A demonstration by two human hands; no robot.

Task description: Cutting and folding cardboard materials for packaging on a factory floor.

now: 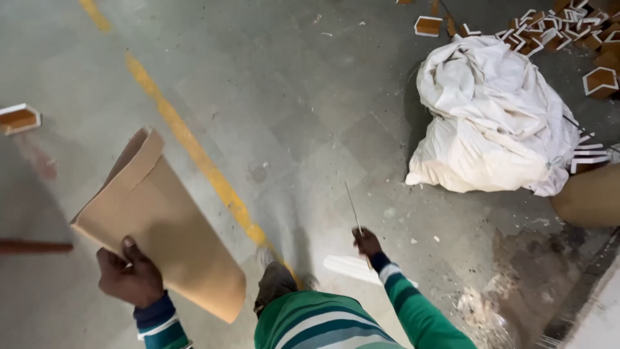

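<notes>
The left hand (129, 279) is closed on the lower edge of a curled sheet of brown cardboard (158, 223), thumb on top, so that the sheet bows upward and away from the person over the grey concrete floor (303, 103). The right hand (367, 243) is closed around the near end of a thin pale stick (352, 207), which slants up and away from the fingers. Taking the yellow painted line (194, 152) on the floor as the landmark: the cardboard hangs just to its left, its far corner close to the line; the stick and right hand are to its right, near its lower end. A flat white strip (349, 266) lies on the floor just below the right hand. Farther right of the line sits a crumpled white sack (491, 116), and beyond the sack, a scatter of small brown blocks with white edges (555, 29). One such block (18, 119) lies well left of the line.
</notes>
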